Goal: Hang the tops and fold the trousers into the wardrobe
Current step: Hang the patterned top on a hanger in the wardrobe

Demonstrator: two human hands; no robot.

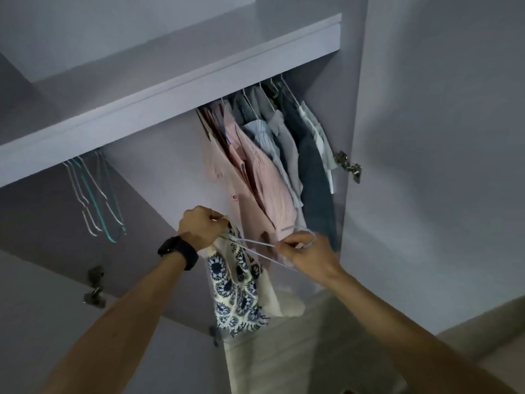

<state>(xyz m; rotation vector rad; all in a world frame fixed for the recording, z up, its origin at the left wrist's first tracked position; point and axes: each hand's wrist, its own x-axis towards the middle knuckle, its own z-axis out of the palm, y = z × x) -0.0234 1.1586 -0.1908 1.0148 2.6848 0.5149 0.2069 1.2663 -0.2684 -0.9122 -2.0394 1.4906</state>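
A cream top with a dark blue flower pattern (237,291) hangs between my hands in front of the open wardrobe. My left hand (200,226), with a black watch on its wrist, grips the top's upper edge. My right hand (305,251) pinches a thin white wire hanger (255,247) that pokes into the top's neck. Behind them several tops hang on the rail: pink ones (255,177), grey and pale blue ones (277,135), and a dark blue one (315,177).
Several empty hangers (93,194), white and teal, hang at the rail's left end. A wardrobe shelf (170,89) runs above the rail. The open right door (440,137) carries a metal hinge (348,166); another hinge (95,288) sits at lower left.
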